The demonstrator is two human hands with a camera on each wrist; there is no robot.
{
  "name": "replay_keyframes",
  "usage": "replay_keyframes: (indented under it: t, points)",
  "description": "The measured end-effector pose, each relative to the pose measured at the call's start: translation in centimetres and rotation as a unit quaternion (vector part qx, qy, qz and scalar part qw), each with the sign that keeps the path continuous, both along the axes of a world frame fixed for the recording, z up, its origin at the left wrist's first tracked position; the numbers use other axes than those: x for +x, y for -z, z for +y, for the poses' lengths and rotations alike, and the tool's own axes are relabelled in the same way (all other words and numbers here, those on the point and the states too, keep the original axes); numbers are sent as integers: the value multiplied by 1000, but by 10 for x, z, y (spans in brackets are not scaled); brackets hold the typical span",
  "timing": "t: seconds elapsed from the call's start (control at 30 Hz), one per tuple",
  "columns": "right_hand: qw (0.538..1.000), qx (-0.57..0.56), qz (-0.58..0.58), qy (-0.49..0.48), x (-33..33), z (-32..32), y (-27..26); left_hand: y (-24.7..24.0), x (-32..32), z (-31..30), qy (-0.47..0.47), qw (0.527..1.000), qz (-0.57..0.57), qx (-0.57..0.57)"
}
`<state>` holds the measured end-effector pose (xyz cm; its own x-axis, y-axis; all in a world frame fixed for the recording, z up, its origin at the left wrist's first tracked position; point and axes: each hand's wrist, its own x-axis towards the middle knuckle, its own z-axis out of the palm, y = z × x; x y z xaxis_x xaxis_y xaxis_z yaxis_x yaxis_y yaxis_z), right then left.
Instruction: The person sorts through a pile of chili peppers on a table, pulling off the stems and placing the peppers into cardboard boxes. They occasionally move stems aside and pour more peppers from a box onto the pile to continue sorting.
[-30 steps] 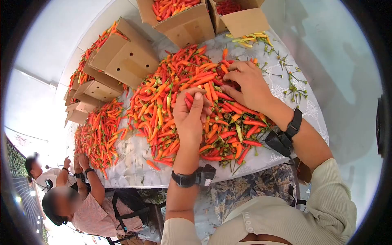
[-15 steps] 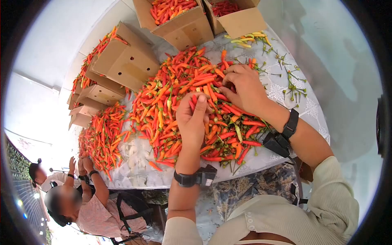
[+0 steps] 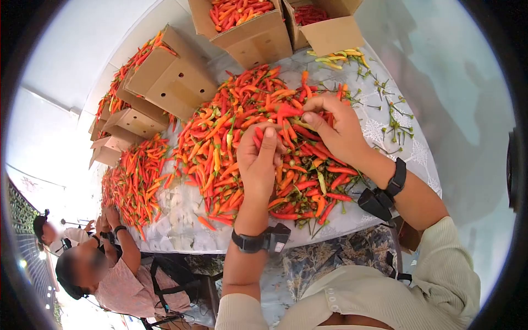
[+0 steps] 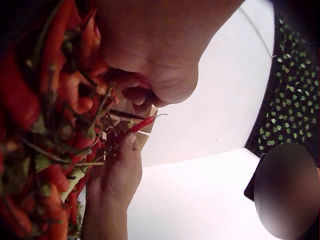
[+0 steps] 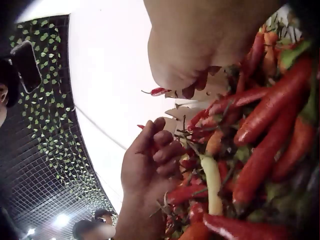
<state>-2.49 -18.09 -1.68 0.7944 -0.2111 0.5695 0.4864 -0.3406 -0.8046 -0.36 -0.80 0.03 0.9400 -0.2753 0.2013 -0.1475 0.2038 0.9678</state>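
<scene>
Over a big heap of red and orange chili peppers [image 3: 214, 159], my left hand [image 3: 257, 165] curls round red chili peppers [image 3: 258, 137], thumb laid along them. A red tip pokes out above that thumb in the right wrist view. My right hand [image 3: 341, 132] pinches a red chili pepper [image 3: 287, 111] between thumb and fingers, just beyond the left hand. Its thin stem trails free in the left wrist view, where the right hand [image 4: 120, 175] appears below the pepper [image 4: 144, 124]. A pale yellow-green pepper [image 5: 212, 185] lies in the heap near my left hand.
Cardboard boxes [image 3: 170, 77] of peppers line the table's back and left. Loose green stems [image 3: 397, 118] and yellow peppers [image 3: 341, 56] lie on the patterned tablecloth [image 3: 412, 159] at right. Two people work at the left, one in a pink shirt [image 3: 132, 289].
My right hand has come up out of the heap with a red chili pepper between its fingers. The left hand keeps its peppers and stays nearly in place.
</scene>
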Motion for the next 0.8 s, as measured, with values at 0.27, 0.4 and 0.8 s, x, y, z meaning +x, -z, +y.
replay_keyframes:
  t: [0.27,0.4,0.8]
  points:
    - [990,-99,-92,-44,-8,6,1,4,1,-3,-21,998,-56,26]
    - [986,-143,-87,-12,-7,7,1,6,3,1,-7,999,-52,11]
    - [996,-23,-76,-42,-12,11,-8,9,0,0,94,978,-93,164]
